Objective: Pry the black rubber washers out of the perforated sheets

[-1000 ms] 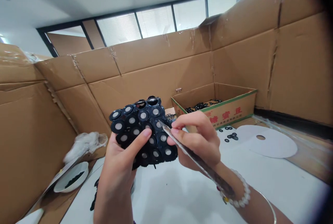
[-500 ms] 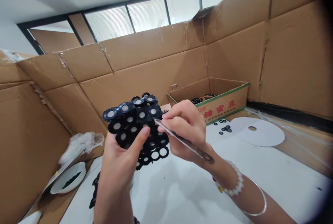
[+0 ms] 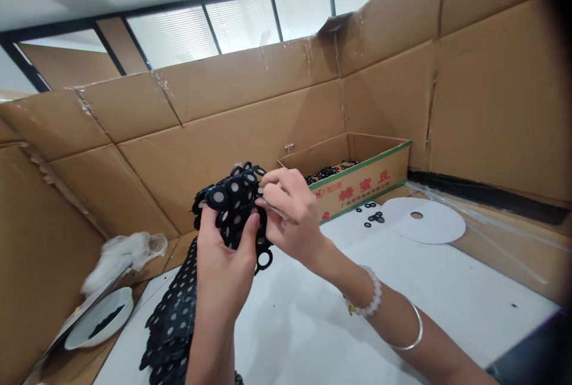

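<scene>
The left hand (image 3: 223, 266) pinches a black ringed sheet (image 3: 235, 187), the right hand (image 3: 297, 200) a slim tool (image 3: 285, 215), above the worktop (image 3: 281, 328). The sheet looks light and floppy, probably best pinched near its edge.

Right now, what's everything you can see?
Table: one, white, below
Ring bundle: one, black, held up
Stick: one, grey, held
Ring pile: one, black, table's left
Box: one, brown and green, back right
Box rings: many, black, inside
Disc: one, white, right
Loose rings: several, black, near disc
Bowl: one, white, left
Bits: uncountable, dark, in bowl
Bag: one, clear, behind bowl
Walls: three, brown, around table
Windows: several, pale, behind
Bracelets: two, white and silver, right arm
Left hand: one, holding bundle
Right hand: one, holding stick
</scene>
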Motion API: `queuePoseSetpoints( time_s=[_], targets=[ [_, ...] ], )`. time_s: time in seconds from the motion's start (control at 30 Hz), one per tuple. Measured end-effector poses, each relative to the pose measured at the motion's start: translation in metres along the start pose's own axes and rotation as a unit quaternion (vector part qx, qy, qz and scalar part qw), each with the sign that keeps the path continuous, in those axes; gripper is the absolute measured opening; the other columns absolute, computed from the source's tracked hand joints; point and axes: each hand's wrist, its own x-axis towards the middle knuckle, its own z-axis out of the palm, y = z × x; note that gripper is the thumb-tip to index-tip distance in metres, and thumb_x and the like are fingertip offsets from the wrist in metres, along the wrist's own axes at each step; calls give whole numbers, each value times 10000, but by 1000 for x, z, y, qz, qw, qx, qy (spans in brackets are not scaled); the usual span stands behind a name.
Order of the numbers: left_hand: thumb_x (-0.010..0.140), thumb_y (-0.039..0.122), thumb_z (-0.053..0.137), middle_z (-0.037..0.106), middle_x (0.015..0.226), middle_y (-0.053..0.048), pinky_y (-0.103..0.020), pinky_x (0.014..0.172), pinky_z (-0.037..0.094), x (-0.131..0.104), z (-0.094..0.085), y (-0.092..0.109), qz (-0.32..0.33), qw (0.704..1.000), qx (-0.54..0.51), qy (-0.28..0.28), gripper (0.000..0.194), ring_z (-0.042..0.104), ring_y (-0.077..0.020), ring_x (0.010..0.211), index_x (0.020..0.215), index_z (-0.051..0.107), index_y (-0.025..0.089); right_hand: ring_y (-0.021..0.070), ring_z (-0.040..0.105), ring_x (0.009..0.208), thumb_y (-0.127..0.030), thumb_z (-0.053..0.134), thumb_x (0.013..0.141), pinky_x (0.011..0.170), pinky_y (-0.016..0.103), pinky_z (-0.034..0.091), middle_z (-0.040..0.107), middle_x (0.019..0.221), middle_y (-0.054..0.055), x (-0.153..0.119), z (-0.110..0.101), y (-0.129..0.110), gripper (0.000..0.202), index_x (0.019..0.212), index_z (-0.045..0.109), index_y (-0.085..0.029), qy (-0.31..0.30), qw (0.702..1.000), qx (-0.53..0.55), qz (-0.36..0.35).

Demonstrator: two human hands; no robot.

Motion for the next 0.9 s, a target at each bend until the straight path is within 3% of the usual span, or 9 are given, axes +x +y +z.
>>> queuePoseSetpoints(
  time_s=[0.1,0.2,0.43,0.6,0.67,0.8,0.9],
  targets=[
    [791,274,748,624,1244,-65,-349,975,519,1,3,-4,-24,999,-38,9,503,597,-248,1161,1252,549,248,182,648,916,-87,481,882,750,301,541,687,1033,92,-3,1,5,152,782,514,-197,19,999,31,-36],
    [780,265,757,598,1292,-71,-361,1003,509,2,6,-6,-34,998,-56,21,535,574,-254,1204,1266,534,254,170,692,922,-61,457,894,767,276,567,714,910,71,-2,-2,7,166,849,538,-198,40,993,100,-46],
    [769,307,767,635,1208,-80,-377,1001,522,1,2,-4,-79,993,-88,-16,521,603,-261,1161,1237,550,234,97,625,643,-127,510,911,586,210,514,639,709,-5,15,-21,8,217,738,619,-199,46,969,185,155],
    [668,248,848,616,1253,-87,-405,1017,512,0,-8,2,-197,955,-198,-103,748,580,-287,1195,1323,488,251,101,607,582,-214,568,907,535,226,512,606,671,-11,15,-20,17,162,747,556,-187,49,942,256,209],
    [595,194,885,592,1298,-90,-397,989,534,-1,-11,2,-210,946,-215,-120,862,565,-299,1215,1344,466,264,117,646,634,-232,579,907,573,245,547,639,712,0,14,-19,17,148,772,535,-190,57,934,279,217],
    [578,166,890,638,1243,-78,-348,890,587,0,-15,5,-219,941,-236,-106,778,625,-289,1128,1267,540,258,156,693,879,-170,571,899,802,343,592,709,947,48,18,-26,10,118,785,544,-189,40,945,295,138],
    [619,210,882,700,1105,-81,-314,833,600,2,-20,10,-232,934,-254,-91,575,675,-276,1023,1130,619,212,158,674,915,-99,563,870,794,340,584,688,995,66,23,-34,1,113,796,570,-184,26,957,286,25]
  ],
)
